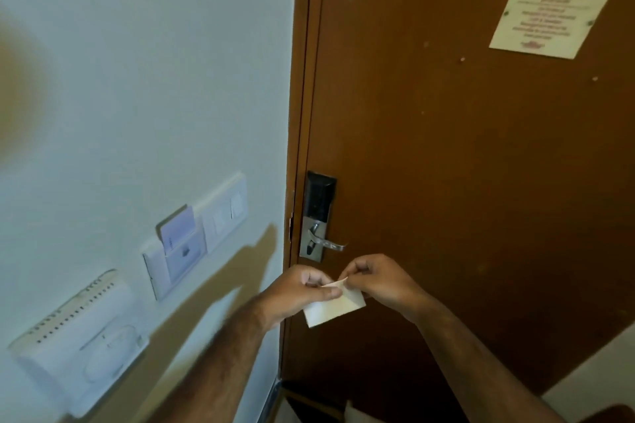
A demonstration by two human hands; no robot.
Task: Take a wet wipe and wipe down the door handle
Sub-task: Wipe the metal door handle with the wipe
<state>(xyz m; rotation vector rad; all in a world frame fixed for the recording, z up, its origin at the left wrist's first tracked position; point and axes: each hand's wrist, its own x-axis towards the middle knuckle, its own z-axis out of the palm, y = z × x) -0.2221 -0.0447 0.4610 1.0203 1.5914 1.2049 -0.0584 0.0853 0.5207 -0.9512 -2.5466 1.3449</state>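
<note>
A: Where did things stand at this point?

B: Both hands were up in front of the door [446, 148], just below the lock. The left hand [302, 292] pinched a small pale packet [335, 307] between thumb and fingers. The right hand [374, 282] had its fingertips closed on the packet's top edge. Looked like a tear or peel in progress; my guess, not certain.

A: So a wipe was out?

B: Couldn't tell. Only the flat pale rectangle showed, one corner lifted. Sealed sachet or folded wipe, too blurred to say.

A: And the handle?

B: The metal door handle [326, 244] sat on its plate near the door's left edge, under the dark lock box [319, 199]. It was just above the hands, not touched by either. Nothing rested on it.

A: Progress, then?

B: Early. Packet in hand, so the fetching part seemed done. Opening or unfolding was the step in hand. All the wiping was left.

A: Anything else nearby?

B: On the wall left of the door frame: a card holder [178, 247], a switch plate [226, 209], a thermostat [82, 343]. A notice [553, 15] near the door's upper right corner.
</note>
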